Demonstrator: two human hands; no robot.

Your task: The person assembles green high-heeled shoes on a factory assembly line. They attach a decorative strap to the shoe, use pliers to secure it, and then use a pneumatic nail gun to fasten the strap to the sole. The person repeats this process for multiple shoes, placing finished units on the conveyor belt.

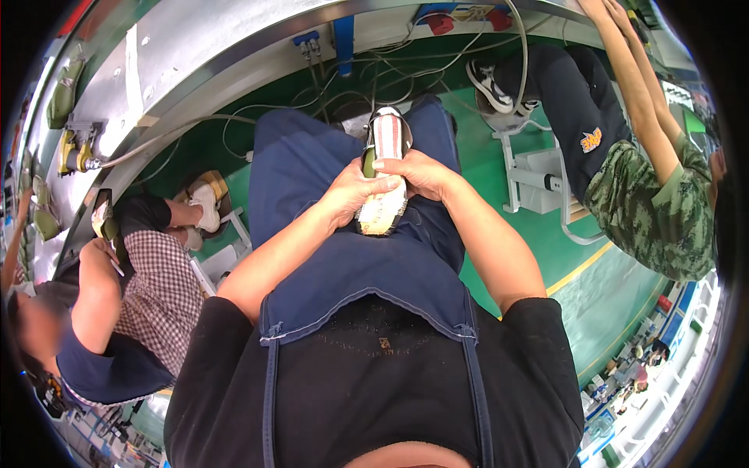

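An unfinished shoe rests over my lap with its underside turned up. Its bottom is whitish with reddish lengthwise stripes, and a rough, frayed pale edge shows at the end nearest me. A bit of green and dark upper shows along its sides. My left hand grips it from the left, thumb laid across the bottom. From the right, my right hand holds it too, its thumb pressed on the striped part. Most fingers of both hands are hidden beneath the shoe. A dark blue apron covers my lap.
A metal workbench curves ahead and left, bearing a yellow tool on a hose and green shoe pieces. Cables run beneath it. Co-workers sit at left, holding a shoe, and at right beside a white-framed seat.
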